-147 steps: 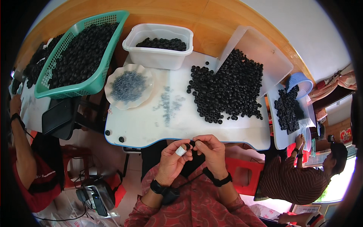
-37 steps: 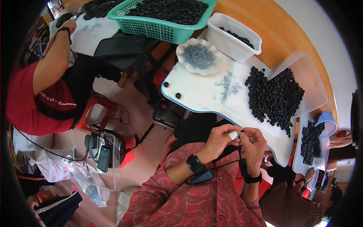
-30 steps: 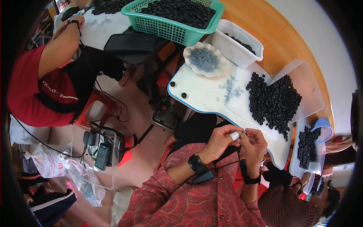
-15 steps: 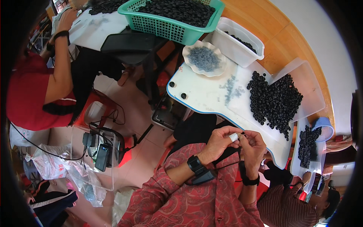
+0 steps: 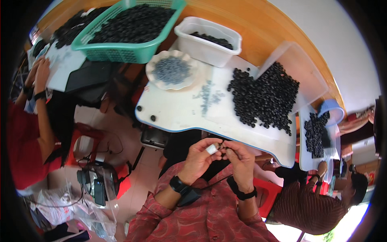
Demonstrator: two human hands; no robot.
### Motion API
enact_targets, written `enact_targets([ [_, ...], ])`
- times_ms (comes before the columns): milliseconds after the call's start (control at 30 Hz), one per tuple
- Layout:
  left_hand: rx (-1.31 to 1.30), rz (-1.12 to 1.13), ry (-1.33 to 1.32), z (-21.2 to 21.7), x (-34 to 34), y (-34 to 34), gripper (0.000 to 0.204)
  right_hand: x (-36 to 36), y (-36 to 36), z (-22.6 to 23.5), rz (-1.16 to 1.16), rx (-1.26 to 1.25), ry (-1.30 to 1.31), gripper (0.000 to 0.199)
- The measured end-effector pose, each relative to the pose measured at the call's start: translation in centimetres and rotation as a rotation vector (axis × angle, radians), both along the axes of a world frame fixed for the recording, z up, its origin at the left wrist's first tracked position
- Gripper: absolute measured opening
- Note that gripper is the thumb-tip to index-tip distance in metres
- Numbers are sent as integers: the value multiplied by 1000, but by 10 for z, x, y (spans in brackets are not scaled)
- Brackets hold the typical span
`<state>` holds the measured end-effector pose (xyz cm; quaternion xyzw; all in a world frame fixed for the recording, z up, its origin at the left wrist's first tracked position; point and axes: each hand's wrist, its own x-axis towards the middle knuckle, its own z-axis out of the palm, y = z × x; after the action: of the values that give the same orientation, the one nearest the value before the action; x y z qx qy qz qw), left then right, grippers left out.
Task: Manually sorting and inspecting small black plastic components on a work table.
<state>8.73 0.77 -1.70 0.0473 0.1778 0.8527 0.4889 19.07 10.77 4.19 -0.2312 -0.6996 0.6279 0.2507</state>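
My left hand (image 5: 196, 161) and my right hand (image 5: 242, 164) meet in front of my chest, off the near edge of the white board. Fingertips of both are pinched together around a small black piece (image 5: 224, 154), mostly hidden by the fingers. A white wrap (image 5: 211, 149) covers one digit of the left hand. Beyond the hands, a big heap of small round black parts (image 5: 264, 97) lies on the white board (image 5: 181, 111). Small clear bits (image 5: 209, 97) are scattered left of the heap. Two single black parts (image 5: 153, 117) sit near the board's left edge.
A scalloped plate (image 5: 151, 74) holds more clear bits. Behind it stand a white tub (image 5: 209, 57) and a green basket (image 5: 121, 55), both with black parts. A clear bin (image 5: 310, 80) lies tipped by the heap. Co-workers sit left (image 5: 28, 133) and right (image 5: 306, 213).
The whole view has shifted, so the board and basket sit further left. My hands stay pinched together. The left co-worker's hands are now lower, close together over their white board.
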Motion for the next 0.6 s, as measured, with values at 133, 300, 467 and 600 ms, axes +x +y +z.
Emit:
enact_targets([
  [133,17,-39,-30,5,0,4,24,6,7,0,-16,-218,75,37],
  [300,3,-69,-7,5,3,11,25,14,15,-1,-43,-280,126,37],
  [467,0,-92,-2,5,4,18,27,19,23,-6,-40,-252,129,37],
  [600,0,-116,-1,7,6,22,27,22,27,-6,-53,-251,140,36],
])
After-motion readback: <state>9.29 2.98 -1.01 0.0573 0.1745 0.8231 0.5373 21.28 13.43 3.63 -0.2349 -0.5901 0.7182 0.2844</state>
